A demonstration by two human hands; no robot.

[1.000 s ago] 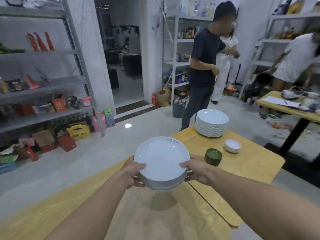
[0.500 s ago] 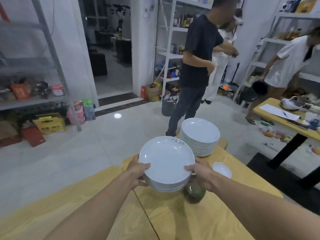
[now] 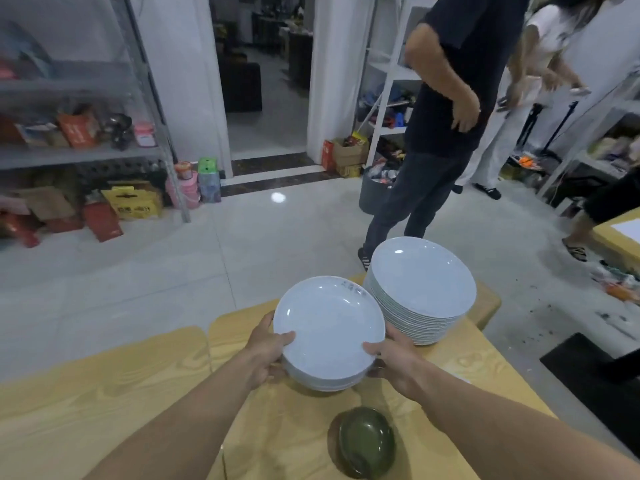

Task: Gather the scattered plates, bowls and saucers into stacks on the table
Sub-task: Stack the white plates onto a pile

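A small stack of white plates [image 3: 329, 327] hangs just above the yellow wooden table [image 3: 485, 375], gripped on both sides. My left hand [image 3: 268, 351] holds its left rim and my right hand [image 3: 389, 358] holds its right rim. Right behind it, at the table's far corner, stands a tall stack of white plates [image 3: 420, 289]; the two stacks almost touch. A dark green bowl [image 3: 363, 445] sits on the table below my right forearm. The small white bowl seen earlier is hidden.
A person in a dark shirt [image 3: 443, 133] stands just beyond the far table edge. Another person in white [image 3: 533, 84] is further right. A second yellow table [image 3: 86, 393] adjoins on the left. Cluttered metal shelves [image 3: 76, 116] line the left wall.
I have moved closer to the far table with the held plates; they now sit next to the tall stack. The green bowl has passed beneath my right arm, nearer to me.
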